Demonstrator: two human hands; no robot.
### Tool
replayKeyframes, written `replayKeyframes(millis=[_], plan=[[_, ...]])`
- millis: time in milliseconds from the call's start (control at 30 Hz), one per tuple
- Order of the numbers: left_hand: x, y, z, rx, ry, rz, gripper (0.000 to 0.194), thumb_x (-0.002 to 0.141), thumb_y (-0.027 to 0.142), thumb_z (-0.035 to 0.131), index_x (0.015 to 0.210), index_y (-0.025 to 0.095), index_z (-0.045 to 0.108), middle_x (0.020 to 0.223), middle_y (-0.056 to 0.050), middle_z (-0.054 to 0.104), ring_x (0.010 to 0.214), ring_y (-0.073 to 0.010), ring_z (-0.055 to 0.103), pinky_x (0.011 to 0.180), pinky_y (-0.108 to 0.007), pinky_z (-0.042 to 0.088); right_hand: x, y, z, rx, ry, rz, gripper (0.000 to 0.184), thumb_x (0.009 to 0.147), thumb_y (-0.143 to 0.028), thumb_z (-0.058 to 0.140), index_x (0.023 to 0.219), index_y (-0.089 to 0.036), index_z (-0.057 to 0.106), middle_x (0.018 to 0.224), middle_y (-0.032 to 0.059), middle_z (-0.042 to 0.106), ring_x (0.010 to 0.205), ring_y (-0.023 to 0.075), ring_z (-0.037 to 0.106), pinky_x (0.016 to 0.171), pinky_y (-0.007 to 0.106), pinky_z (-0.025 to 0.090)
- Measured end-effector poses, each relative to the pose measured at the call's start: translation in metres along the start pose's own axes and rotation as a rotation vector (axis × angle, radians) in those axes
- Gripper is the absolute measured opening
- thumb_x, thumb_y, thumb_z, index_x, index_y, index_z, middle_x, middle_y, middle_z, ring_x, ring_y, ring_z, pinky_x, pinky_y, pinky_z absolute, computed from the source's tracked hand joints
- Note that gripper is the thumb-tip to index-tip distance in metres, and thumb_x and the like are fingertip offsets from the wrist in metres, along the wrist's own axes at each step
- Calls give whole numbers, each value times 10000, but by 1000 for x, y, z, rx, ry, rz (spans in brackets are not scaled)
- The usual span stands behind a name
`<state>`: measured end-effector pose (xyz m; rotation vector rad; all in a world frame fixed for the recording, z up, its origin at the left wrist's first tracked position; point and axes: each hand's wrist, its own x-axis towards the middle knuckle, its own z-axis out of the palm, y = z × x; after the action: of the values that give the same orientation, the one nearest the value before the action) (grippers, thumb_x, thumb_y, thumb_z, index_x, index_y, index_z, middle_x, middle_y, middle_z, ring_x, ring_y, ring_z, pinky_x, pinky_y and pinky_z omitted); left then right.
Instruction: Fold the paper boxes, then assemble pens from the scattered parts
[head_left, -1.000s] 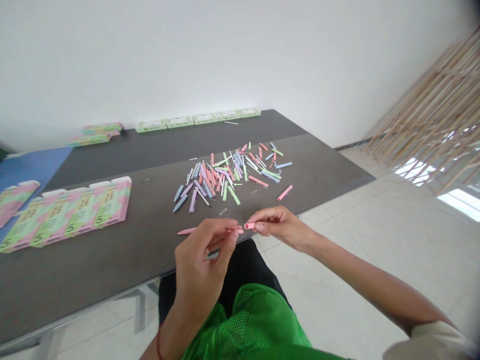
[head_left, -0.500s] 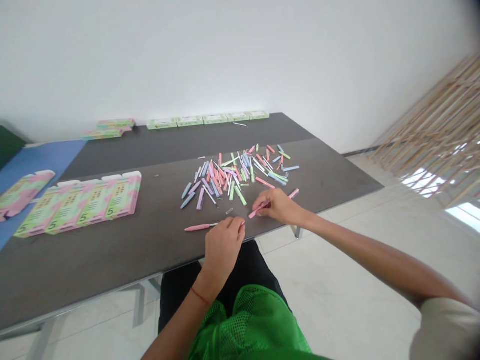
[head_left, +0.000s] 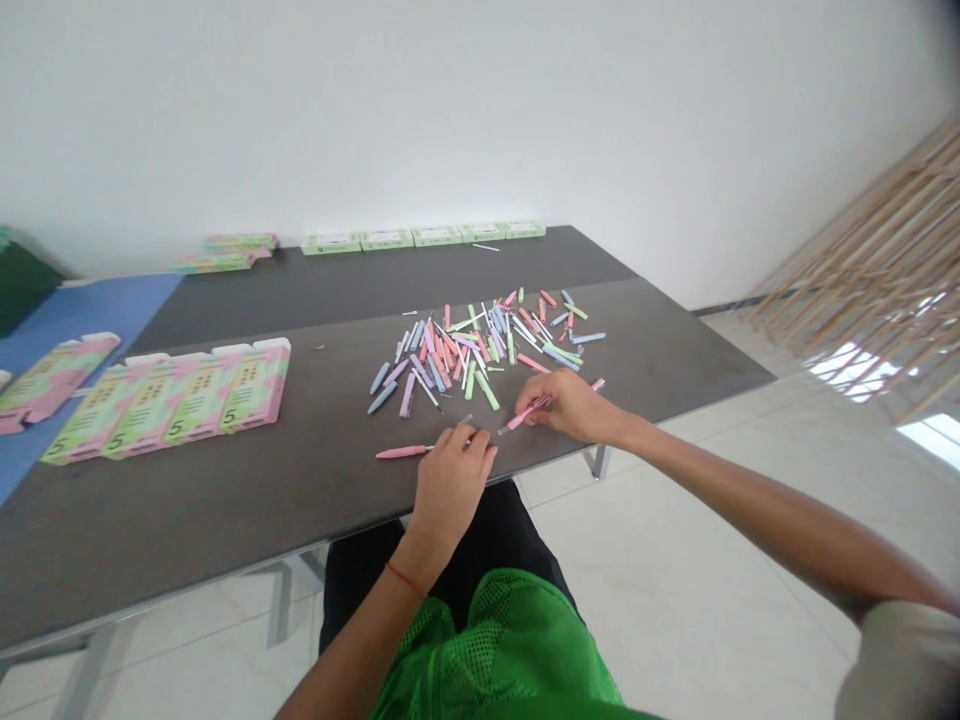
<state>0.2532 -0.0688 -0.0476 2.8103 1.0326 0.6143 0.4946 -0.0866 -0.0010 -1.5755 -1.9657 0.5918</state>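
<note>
My left hand rests palm down near the table's front edge, fingers stretched forward and slightly apart. Its fingertips reach a small clear tube; whether they grip it, I cannot tell. A pink pen-shaped handle lies to its left, its thin shaft running under the fingers. My right hand is closed in a pinch on a slim pink stick with a clear tip, pointing toward my left hand. Beyond both hands spreads a loose pile of coloured handles and white sticks.
Pink and green boxes lie in a row at the left, partly on a blue mat. More boxes line the wall. The dark table ends close to my lap. Bamboo poles lean at the right.
My left hand's fingers have stretched forward to the clear tube. The pink stick in my right hand has shifted, and its clear tip now shows. The view has moved slightly.
</note>
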Motion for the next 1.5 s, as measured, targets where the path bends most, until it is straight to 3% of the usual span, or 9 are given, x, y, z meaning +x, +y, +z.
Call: replayKeyframes(millis=[267,400,533,733,900,1000,1233,1400,1500], plan=[[-5,2,0,62,25,28,138,1016,238,600,1090,228,717,1028,-32,732,931,-218,649,732,-329,470,12,34,-16,-15,-12,-149,115,868,-165,715,889,-206,820,871,62,784,850,223,678,891,369,488],[-13,-10,-20,56,111,43,194,1033,278,574,1154,225,716,1074,-53,746,933,-221,647,794,-345,486,14,51,-11,-119,7,-239,120,934,-225,688,924,-207,807,924,74,777,920,238,650,941,401,452],[-23,-44,-45,98,107,7,249,1014,233,594,1234,217,710,1158,-74,733,1037,-252,633,881,-372,498,7,61,-6,-231,50,-286,154,969,-290,664,1001,-229,801,1042,85,751,985,251,601,920,407,444],[-24,-79,-51,170,-59,-7,169,983,291,644,1076,233,773,1109,-63,737,1005,-276,603,834,-388,497,2,13,10,-329,223,-352,241,1005,-350,626,1139,-205,764,1108,101,732,1035,271,560,942,443,431],[-23,-75,-46,180,-8,-25,146,1002,284,616,1014,212,742,1042,-56,734,966,-259,607,811,-385,474,22,-45,55,-440,25,-453,346,972,-449,668,1133,-159,762,1112,135,728,1051,286,547,872,409,389],[-26,-70,-50,161,41,-18,180,1027,294,574,1047,199,724,1064,-69,730,972,-252,608,826,-381,471,37,-62,75,-504,-100,-391,237,984,-362,671,1046,-158,775,1027,114,738,988,260,584,817,365,372],[-45,-99,-71,218,56,-80,224,1040,312,547,1024,193,736,1044,-78,725,945,-249,618,809,-375,478,47,-71,75,-532,-126,-176,288,1044,-268,520,913,-188,763,878,71,742,837,210,643,644,320,278],[-63,-132,-82,233,-30,-121,212,1021,309,586,983,221,775,1001,-54,737,922,-241,628,777,-368,486,53,-65,86,-422,-125,-181,266,1009,-243,558,828,-193,746,824,57,742,796,196,640,664,296,289],[-62,-135,-82,202,-4,-104,245,997,333,632,1166,204,754,1095,-68,742,983,-248,623,846,-383,502,58,-67,96,-376,-125,-187,279,1003,-250,572,790,-193,742,809,50,748,764,189,635,668,292,290]])
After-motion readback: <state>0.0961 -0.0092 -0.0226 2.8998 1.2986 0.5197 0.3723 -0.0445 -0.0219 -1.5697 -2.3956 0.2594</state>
